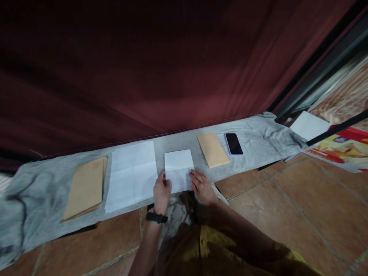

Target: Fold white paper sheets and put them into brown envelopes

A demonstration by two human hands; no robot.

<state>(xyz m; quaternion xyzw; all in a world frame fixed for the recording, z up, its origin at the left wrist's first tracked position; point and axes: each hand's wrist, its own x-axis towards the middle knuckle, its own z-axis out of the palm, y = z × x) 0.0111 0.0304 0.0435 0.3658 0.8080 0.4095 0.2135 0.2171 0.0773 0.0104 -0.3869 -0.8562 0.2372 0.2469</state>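
Note:
A white sheet of paper (178, 163), with a crease across its middle, lies in front of me on the grey cloth. My left hand (162, 192), a black band round its wrist, pinches the sheet's left edge with the thumb on top. At the right edge my right hand (201, 186) has its fingers bent together on the paper; its thumb is hidden. Just left of the sheet is a stack of larger white paper (130, 174) with fold lines. A single brown envelope (212, 149) lies to the right.
A stack of brown envelopes (85, 188) sits at the left of the cloth-covered narrow surface (253, 142). A phone (234, 144) with a dark screen rests right of the single envelope. Behind hangs a dark red curtain (172, 76). A colourful box (342, 147) stands at far right.

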